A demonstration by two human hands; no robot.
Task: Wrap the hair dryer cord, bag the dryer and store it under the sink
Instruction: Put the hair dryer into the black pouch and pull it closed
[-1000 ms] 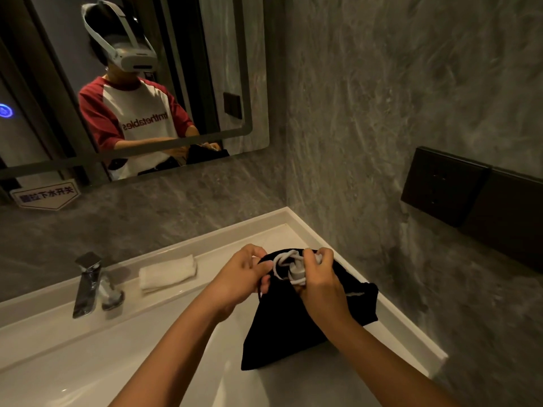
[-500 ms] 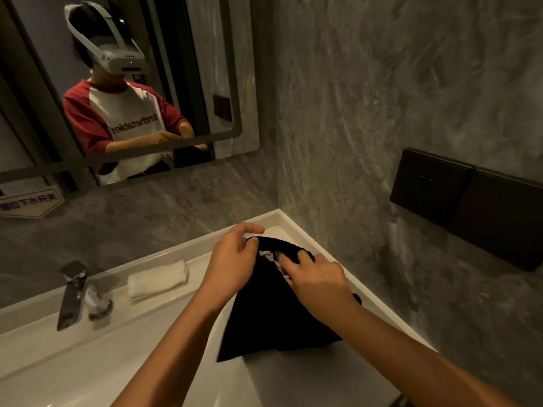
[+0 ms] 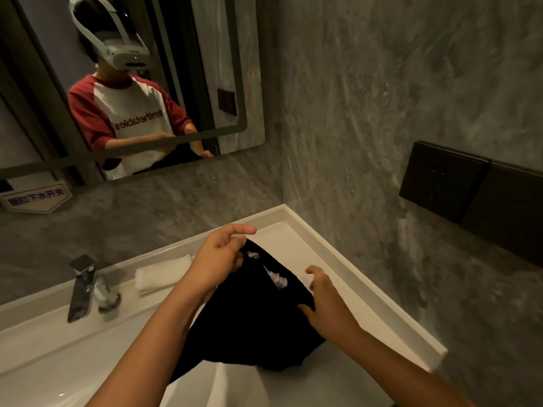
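A black cloth bag [image 3: 252,324] lies on the white sink counter [image 3: 346,265] at the right end, near the corner of the walls. Bits of the white cord [image 3: 277,279] show at the bag's mouth; the dryer itself is hidden inside. My left hand [image 3: 219,257] pinches the top edge of the bag, index finger stretched out. My right hand [image 3: 326,301] rests against the bag's right side, thumb on the cloth and fingers loosely curled above it.
A chrome faucet [image 3: 83,284] stands at the back left of the basin, with a folded white towel [image 3: 163,273] beside it. Above hangs a mirror [image 3: 147,83]. Dark wall panels [image 3: 470,189] sit on the grey right wall.
The white cord bundle, held above the bag mouth a second ago, has gone down into the bag. My right hand let go of it and moved to the bag's right side.
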